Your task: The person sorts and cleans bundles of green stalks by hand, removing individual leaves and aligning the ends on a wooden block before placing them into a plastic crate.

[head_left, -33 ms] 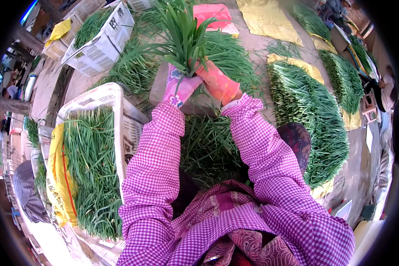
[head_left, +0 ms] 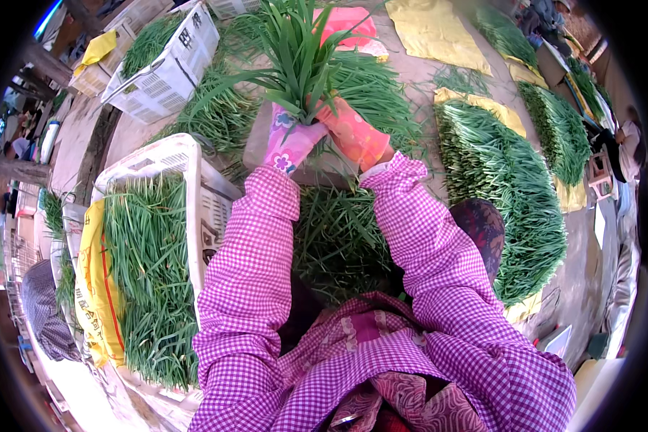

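Gripping a bunch of greens (head_left: pixel 295 54) by its base, out front, leaves pointing away.
Left hand (head_left: pixel 302 142) wrapped round the stalks, right hand (head_left: pixel 354 133) pinching just beside; looks partway: neat stack (head_left: pixel 500 191) at right seems done, loose greens (head_left: pixel 374 90) beyond right hand and greens (head_left: pixel 151 266) in white crate (head_left: pixel 192 183) seem left.

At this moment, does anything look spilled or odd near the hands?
The left hand is gloved in pink-purple, the right hand in orange: a mismatch. Loose green leaves lie tangled below, unlike the neat green pile at right.
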A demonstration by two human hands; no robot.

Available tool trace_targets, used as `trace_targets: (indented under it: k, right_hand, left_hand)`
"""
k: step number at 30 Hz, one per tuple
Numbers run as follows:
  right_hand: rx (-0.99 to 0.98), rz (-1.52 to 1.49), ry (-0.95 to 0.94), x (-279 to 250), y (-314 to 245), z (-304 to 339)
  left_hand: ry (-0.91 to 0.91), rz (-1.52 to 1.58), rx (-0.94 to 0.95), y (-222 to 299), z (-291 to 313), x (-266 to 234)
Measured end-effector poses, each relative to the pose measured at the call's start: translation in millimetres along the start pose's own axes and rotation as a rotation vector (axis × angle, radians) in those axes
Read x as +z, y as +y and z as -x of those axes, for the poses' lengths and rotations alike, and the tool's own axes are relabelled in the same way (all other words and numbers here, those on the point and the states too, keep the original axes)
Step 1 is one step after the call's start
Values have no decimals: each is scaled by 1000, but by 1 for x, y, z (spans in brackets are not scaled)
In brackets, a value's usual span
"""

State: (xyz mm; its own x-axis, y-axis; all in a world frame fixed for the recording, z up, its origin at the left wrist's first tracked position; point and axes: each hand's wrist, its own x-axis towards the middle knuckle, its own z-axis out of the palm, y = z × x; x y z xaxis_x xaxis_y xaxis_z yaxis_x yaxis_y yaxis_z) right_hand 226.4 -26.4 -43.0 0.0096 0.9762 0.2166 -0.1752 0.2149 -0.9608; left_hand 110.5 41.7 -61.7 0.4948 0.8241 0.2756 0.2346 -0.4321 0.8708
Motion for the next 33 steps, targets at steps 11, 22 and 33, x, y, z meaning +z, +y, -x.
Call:
trace_targets:
  k: [11, 22, 33]
  right_hand:
    - [179, 114, 4, 49, -51, 39]
    - [-77, 1011, 163, 53, 11, 81]
    - [279, 322, 411, -5, 33, 82]
  left_hand:
    - [154, 681, -53, 42, 39, -48]
    - [286, 940, 162, 67, 75, -83]
    - [581, 1311, 28, 47, 92, -133]
